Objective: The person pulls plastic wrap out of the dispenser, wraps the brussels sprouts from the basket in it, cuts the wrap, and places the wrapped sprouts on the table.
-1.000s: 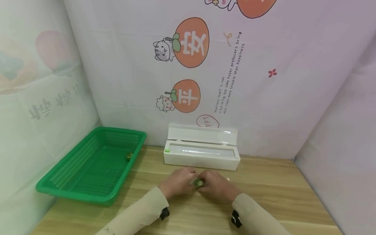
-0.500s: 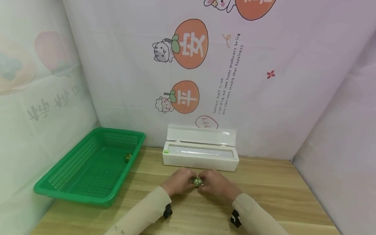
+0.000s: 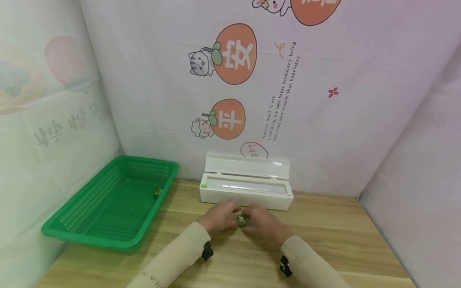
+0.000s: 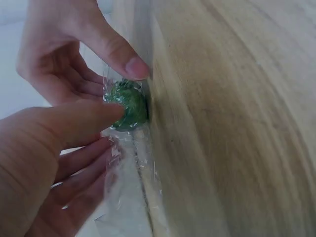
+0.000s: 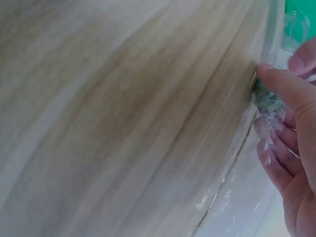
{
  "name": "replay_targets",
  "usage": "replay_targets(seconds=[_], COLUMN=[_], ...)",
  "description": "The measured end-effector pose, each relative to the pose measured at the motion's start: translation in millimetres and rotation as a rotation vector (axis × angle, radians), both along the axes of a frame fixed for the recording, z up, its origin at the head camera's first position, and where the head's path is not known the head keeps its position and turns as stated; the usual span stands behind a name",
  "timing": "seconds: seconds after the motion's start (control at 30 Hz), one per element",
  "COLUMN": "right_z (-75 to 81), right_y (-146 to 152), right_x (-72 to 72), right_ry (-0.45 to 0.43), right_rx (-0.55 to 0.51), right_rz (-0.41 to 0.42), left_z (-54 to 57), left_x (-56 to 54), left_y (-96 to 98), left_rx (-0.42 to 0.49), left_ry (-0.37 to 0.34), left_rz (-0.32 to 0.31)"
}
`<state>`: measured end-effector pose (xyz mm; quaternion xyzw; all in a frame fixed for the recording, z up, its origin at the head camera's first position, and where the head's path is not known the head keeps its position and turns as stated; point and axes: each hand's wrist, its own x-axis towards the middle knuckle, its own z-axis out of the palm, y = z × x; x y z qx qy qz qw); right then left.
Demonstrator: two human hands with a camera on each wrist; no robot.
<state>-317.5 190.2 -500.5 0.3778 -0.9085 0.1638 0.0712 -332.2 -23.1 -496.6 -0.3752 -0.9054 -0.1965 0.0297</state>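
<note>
A small round green thing [image 4: 129, 104], wrapped in clear cling film [image 4: 129, 182], is between my two hands close over the table; its kind is not clear. My left hand [image 3: 220, 215] pinches it, thumb on its near side and fingers behind, among the loose film. From the other side, my right hand [image 3: 263, 222] grips it too, thumb at its edge with fingers curled behind. In the right wrist view, film trails from the green thing [image 5: 268, 98] below the right fingers.
Behind the hands stands a white cling film dispenser [image 3: 246, 199], lid raised. At left, a green plastic basket [image 3: 95, 241] holds a small wrapped greenish-gold thing [image 3: 157, 192]. White printed cloth [image 3: 170, 98] surrounds the wooden table [image 3: 327, 234].
Both hands have shifted slightly forward, toward the dispenser, with the green thing between them. It showed more fully half a second ago as the fingers worked round it. Basket and dispenser stay put.
</note>
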Motion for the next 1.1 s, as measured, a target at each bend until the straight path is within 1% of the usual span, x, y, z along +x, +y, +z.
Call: replay_targets(seconds=[0.03, 0.1, 0.2, 0.27, 0.33, 0.43, 0.53, 0.6, 0.67, 0.77, 0.83, 0.97, 1.07, 1.1], right_z=[-0.8, -2.1, -2.8, -3.6, -4.3, -4.2, -1.7, 2.0, 4.3, 8.2, 9.6, 7.4, 1.9, 0.0], right_y=[-0.3, 0.1, 1.7, 2.9, 3.3, 3.7, 5.0, 6.2, 7.5, 8.9, 9.0, 7.3, 3.8, 2.5], right_x=[-1.1, -3.3, -7.5, -10.2, -12.3, -13.5, -12.5, -10.7, -8.8, -6.1, -4.2, -0.5, 1.6, 2.3], right_ry=[-0.008, -0.038, -0.074, -0.090, -0.097, -0.094, -0.057, -0.033, -0.004, 0.030, 0.052, 0.040, 0.007, -0.010], right_rx=[0.003, -0.003, -0.021, -0.028, -0.027, -0.019, 0.002, 0.011, 0.026, 0.038, 0.045, 0.034, 0.026, 0.020], right_rz=[-0.006, -0.019, -0.029, -0.033, -0.025, -0.010, -0.009, -0.026, -0.032, -0.023, 0.009, 0.091, 0.129, 0.128], left_z=[0.2, 1.0, 2.0, 0.7, -2.1, -7.1, -11.4, -12.8, -14.8, -14.6, -12.0, -2.9, 4.9, 6.8], left_x=[0.8, 3.0, 6.1, 7.2, 7.2, 5.9, 3.4, 1.0, -2.0, -6.3, -7.9, -6.7, -1.0, 1.6], left_y=[0.2, 1.8, 6.7, 10.4, 13.3, 15.1, 14.4, 13.5, 13.1, 12.3, 11.3, 7.2, 2.1, 0.6], left_rx=[-0.023, -0.047, -0.078, -0.076, -0.082, -0.096, -0.105, -0.097, -0.079, -0.065, -0.063, -0.078, -0.101, -0.112], left_ry=[0.061, 0.148, 0.232, 0.240, 0.250, 0.257, 0.263, 0.253, 0.242, 0.195, 0.133, -0.044, -0.140, -0.151], left_rz=[0.006, 0.009, -0.015, -0.028, -0.024, 0.007, 0.046, 0.068, 0.074, 0.055, 0.029, -0.022, -0.024, -0.019])
